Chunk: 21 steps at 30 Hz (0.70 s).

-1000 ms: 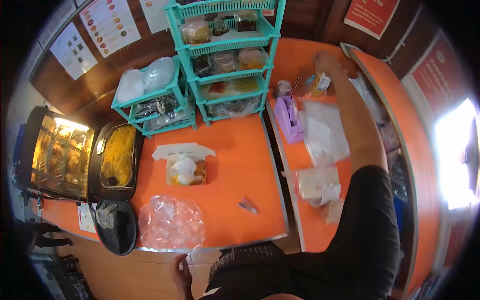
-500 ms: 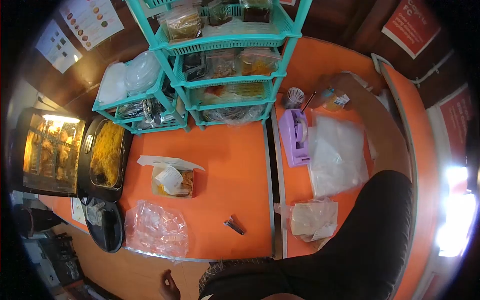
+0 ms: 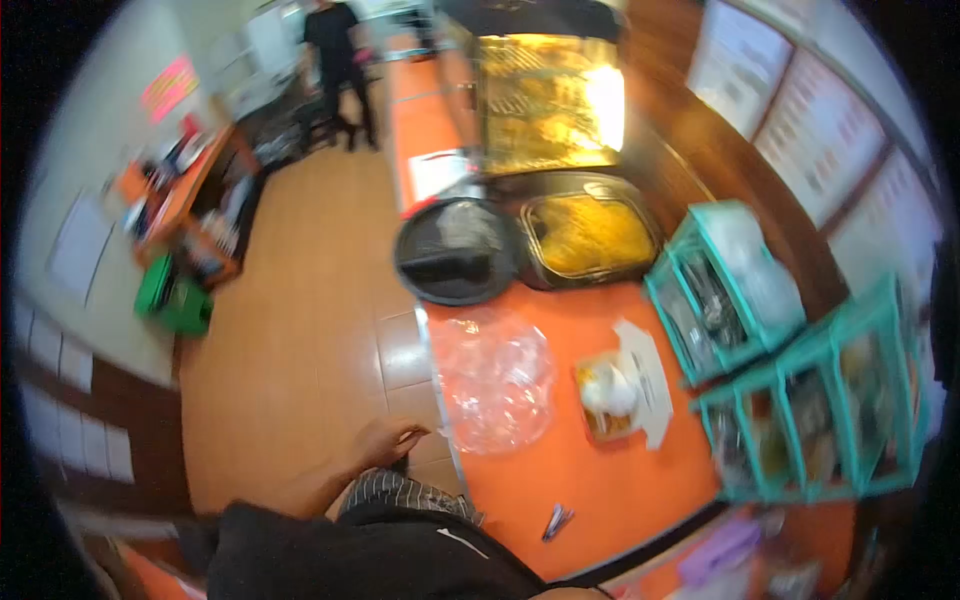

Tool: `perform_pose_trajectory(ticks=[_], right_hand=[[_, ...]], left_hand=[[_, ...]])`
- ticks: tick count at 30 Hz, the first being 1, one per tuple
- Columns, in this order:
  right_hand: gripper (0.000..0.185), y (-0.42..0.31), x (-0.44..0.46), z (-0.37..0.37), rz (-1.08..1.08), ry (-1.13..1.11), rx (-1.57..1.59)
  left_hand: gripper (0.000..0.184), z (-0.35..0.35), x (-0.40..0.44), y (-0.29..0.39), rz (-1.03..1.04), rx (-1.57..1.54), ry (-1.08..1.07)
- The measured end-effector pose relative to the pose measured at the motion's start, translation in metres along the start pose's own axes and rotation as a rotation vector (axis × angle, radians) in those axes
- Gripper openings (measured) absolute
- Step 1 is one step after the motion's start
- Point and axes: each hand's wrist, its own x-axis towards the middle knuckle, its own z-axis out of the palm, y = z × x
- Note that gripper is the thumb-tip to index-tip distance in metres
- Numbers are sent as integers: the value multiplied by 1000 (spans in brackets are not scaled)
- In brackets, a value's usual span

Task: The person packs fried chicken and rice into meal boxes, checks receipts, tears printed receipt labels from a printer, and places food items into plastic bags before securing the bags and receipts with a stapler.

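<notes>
The left hand [image 3: 395, 440] hangs just off the near edge of the orange desk [image 3: 620, 490]. Its grip is loosely curled, and blur makes it impossible to tell whether anything is held. The right hand is out of view, so its grip cannot be told.

A crumpled clear plastic bag [image 3: 495, 385] lies flat along the near edge, close to the left hand. Farther in from that edge stands a paper box [image 3: 648, 385] with its lid folded back, holding food and a white packet [image 3: 610, 390]. A small stapler-like tool [image 3: 557, 522] lies toward the desk's right edge.

Toward the left end, a black tray [image 3: 450, 272] sits at the near edge beside a dark pan [image 3: 560, 281] of yellow food [image 3: 590, 232], with a lit glass case [image 3: 545, 100] beyond them. A turquoise basket stand [image 3: 730, 366] and a taller turquoise rack [image 3: 790, 372] line the far edge. Past the right edge is a purple tape dispenser [image 3: 722, 552]. A person in black [image 3: 335, 50] stands on the floor in the background.
</notes>
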Motion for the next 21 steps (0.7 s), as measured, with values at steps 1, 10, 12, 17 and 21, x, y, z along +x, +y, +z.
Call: perform_pose_trajectory(ticks=[1, 10, 12, 17, 21], right_hand=[[24, -46, -8, -5, -62, 48, 60], [26, -412, -123, 111, -760, -393, 614], [27, -501, -158, 180, -842, -661, 695], [27, -679, -250, 297, -652, -1226, 1150], [28, -787, -289, 356, -783, -1335, 817]], left_hand=[[18, -2, -2, -5, 3, -50, 36], [48, -58, 42, 51, 379, -762, -47], [54, -86, 47, 38, 471, -789, -14], [21, -178, 46, -102, -60, -1353, 156], [25, -251, 45, -222, -114, -1266, 580]])
